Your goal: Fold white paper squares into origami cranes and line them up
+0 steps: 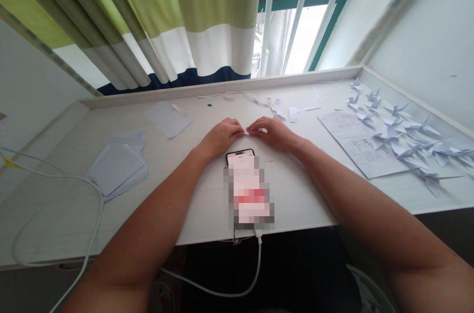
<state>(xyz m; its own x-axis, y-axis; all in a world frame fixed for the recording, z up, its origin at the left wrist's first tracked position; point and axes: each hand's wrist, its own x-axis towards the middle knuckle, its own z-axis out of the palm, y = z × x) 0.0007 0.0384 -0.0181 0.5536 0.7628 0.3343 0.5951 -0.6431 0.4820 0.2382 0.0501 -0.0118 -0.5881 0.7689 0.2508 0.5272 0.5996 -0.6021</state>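
A small folded piece of white paper (247,131) lies between my two hands near the middle of the desk, mostly covered by fingers. My left hand (224,134) pinches its left end with closed fingers. From the other side, my right hand (272,131) grips it, thumb and fingers pressed together. The fold's exact shape is too small to make out. Just in front of my hands, a phone (246,189) lies face up with its screen lit and blurred, plugged into a white cable (258,254).
Several folded paper cranes (402,128) stand at the right, some on a printed sheet (355,145). Paper stacks (116,170) and loose squares (170,118) lie left. Paper scraps (274,107) lie beyond my hands. A white cord (99,214) loops over the left edge.
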